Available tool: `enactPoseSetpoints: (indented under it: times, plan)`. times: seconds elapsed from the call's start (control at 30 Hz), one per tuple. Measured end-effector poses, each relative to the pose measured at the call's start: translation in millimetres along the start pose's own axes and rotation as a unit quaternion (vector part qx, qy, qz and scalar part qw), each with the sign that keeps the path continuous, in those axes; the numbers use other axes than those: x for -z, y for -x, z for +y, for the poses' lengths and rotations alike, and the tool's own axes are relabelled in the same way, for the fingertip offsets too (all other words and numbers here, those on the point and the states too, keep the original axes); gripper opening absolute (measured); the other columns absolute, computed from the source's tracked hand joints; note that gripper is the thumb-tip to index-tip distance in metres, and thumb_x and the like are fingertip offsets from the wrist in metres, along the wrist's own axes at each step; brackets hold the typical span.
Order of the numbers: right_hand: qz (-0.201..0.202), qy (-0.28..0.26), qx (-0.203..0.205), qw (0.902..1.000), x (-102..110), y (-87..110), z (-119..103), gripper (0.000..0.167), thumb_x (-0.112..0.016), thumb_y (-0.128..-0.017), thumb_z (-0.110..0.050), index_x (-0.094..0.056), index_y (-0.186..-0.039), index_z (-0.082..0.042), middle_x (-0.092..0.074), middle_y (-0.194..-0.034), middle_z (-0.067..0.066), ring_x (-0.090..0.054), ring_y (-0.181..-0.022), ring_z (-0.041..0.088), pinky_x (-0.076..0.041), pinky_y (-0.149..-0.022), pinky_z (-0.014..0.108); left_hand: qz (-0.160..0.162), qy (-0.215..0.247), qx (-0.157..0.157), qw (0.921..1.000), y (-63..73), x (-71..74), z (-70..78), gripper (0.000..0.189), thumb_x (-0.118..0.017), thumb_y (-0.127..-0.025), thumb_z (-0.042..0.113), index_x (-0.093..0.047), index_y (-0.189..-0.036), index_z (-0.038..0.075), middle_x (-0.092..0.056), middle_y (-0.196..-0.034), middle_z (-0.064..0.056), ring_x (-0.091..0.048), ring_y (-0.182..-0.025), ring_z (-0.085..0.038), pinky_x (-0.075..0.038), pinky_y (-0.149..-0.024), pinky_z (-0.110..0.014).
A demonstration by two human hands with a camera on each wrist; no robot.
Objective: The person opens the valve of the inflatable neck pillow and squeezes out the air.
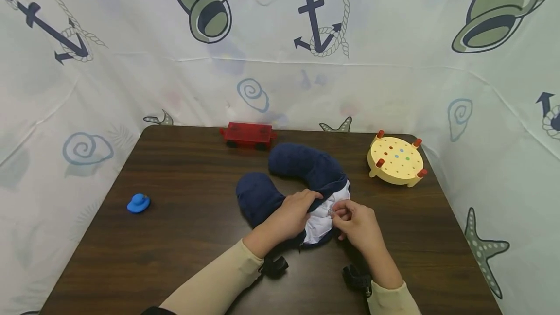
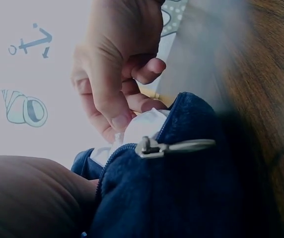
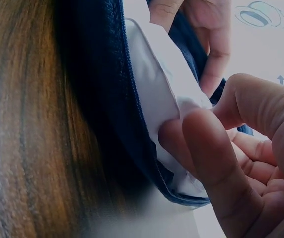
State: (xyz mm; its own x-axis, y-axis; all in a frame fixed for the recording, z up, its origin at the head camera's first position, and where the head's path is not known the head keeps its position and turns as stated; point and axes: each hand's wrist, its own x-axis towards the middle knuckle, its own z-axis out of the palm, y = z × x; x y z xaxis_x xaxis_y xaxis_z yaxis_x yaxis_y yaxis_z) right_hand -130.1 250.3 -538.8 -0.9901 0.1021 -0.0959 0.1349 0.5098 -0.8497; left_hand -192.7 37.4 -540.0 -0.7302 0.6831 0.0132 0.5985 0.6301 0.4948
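A navy U-shaped neck pillow (image 1: 306,162) lies on the table with its zipper open along the curve, showing a white inner lining (image 1: 318,227). My left hand (image 1: 295,213) holds the navy cover beside the opening, fingers over the fabric and thumb near the white. With thumb and fingertips, my right hand (image 1: 356,222) pinches the white lining near the outer side of the opening. In the left wrist view, a metal zipper pull (image 2: 189,145) hangs at one end of the opening. The zipper teeth (image 3: 134,94) run along the cover's edge in the right wrist view.
Behind the pillow stands a red toy wagon (image 1: 249,133). A yellow round toy with red pegs (image 1: 395,159) is at the back right, and a small blue toy (image 1: 138,203) at the left. Patterned white fabric (image 1: 280,77) hangs behind the brown table (image 1: 188,237).
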Motion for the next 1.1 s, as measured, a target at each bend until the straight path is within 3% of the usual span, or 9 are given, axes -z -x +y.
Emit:
enactPoseSetpoints:
  times: [0.37, 0.6, 0.67, 0.77, 0.87, 0.93, 1.0, 1.1]
  plan:
    - [-0.009, -0.014, -0.002, 0.9999, 2.0, -0.4, 7.6, 0.015, -0.077, -0.093, 0.001, -0.08, -0.103, -0.008, -0.078, -0.086, 0.007, -0.077, -0.071, 0.022, -0.062, -0.053, 0.032, -0.008, 0.013, -0.02, 0.9997, 1.2, 2.0, -3.2, 0.054, -0.069, -0.103, -0.001, -0.053, -0.153, 0.015, -0.063, -0.15, -0.006, -0.062, -0.139, -0.027, -0.051, -0.115, -0.051]
    - [-0.02, -0.059, -0.026, 0.9977, 4.6, -3.8, 9.3, 0.013, -0.069, -0.102, -0.005, -0.078, -0.11, -0.005, -0.079, -0.089, 0.012, -0.076, -0.072, 0.023, -0.061, -0.051, 0.036, -0.019, 0.032, -0.052, 0.998, 0.8, 7.0, -10.8, 0.055, -0.066, -0.104, -0.002, -0.052, -0.154, 0.014, -0.063, -0.148, -0.008, -0.061, -0.138, -0.027, -0.05, -0.116, -0.052]
    - [-0.02, -0.077, -0.042, 0.9959, 4.5, -5.2, 7.3, 0.014, -0.065, -0.105, -0.007, -0.077, -0.113, -0.004, -0.077, -0.09, 0.013, -0.075, -0.07, 0.023, -0.059, -0.049, 0.036, -0.011, 0.011, -0.063, 0.9979, 1.1, 7.1, -11.9, 0.054, -0.066, -0.104, -0.002, -0.053, -0.154, 0.013, -0.065, -0.145, -0.008, -0.062, -0.136, -0.027, -0.05, -0.115, -0.05]
    - [-0.025, -0.092, -0.066, 0.9933, 4.3, -5.3, 3.9, 0.016, -0.063, -0.108, -0.011, -0.075, -0.114, -0.004, -0.074, -0.089, 0.012, -0.07, -0.064, 0.022, -0.053, -0.045, 0.033, 0.012, -0.084, -0.063, 0.9944, 6.9, 6.0, -5.8, 0.048, -0.063, -0.106, 0.002, -0.055, -0.153, 0.01, -0.066, -0.146, -0.009, -0.062, -0.141, -0.028, -0.05, -0.118, -0.047]
    - [-0.026, -0.093, -0.079, 0.9922, 3.8, -3.3, 0.7, 0.015, -0.063, -0.109, -0.015, -0.074, -0.113, -0.005, -0.072, -0.087, 0.01, -0.065, -0.059, 0.021, -0.047, -0.045, 0.029, 0.016, -0.158, 0.004, 0.9873, 18.3, 9.9, 14.1, 0.051, -0.063, -0.111, 0.031, -0.054, -0.158, 0.015, -0.058, -0.16, -0.013, -0.045, -0.159, -0.039, -0.039, -0.127, -0.06]
    - [-0.025, -0.09, -0.078, 0.9926, 3.6, -1.2, -1.0, 0.015, -0.064, -0.109, -0.016, -0.074, -0.112, -0.005, -0.071, -0.086, 0.009, -0.063, -0.058, 0.021, -0.047, -0.048, 0.028, 0.001, -0.164, 0.075, 0.9837, 25.1, 13.1, 28.2, 0.065, -0.065, -0.107, 0.053, -0.05, -0.164, 0.025, -0.046, -0.171, -0.018, -0.025, -0.165, -0.051, -0.027, -0.127, -0.076]
    - [-0.022, -0.087, -0.073, 0.9933, 2.9, 0.4, -2.1, 0.015, -0.064, -0.109, -0.015, -0.074, -0.112, -0.004, -0.071, -0.087, 0.009, -0.062, -0.059, 0.02, -0.049, -0.053, 0.028, -0.019, -0.146, 0.139, 0.9793, 28.2, 14.3, 35.7, 0.082, -0.066, -0.098, 0.072, -0.043, -0.168, 0.035, -0.038, -0.175, -0.02, -0.015, -0.165, -0.06, -0.021, -0.121, -0.087]
    - [-0.021, -0.087, -0.061, 0.9941, 1.9, 2.2, -2.5, 0.015, -0.062, -0.11, -0.014, -0.074, -0.112, -0.004, -0.071, -0.088, 0.011, -0.063, -0.063, 0.02, -0.054, -0.061, 0.028, -0.043, -0.135, 0.168, 0.9755, 28.6, 11.2, 34.2, 0.088, -0.071, -0.095, 0.071, -0.036, -0.17, 0.041, -0.043, -0.172, -0.018, -0.019, -0.162, -0.062, -0.02, -0.115, -0.093]
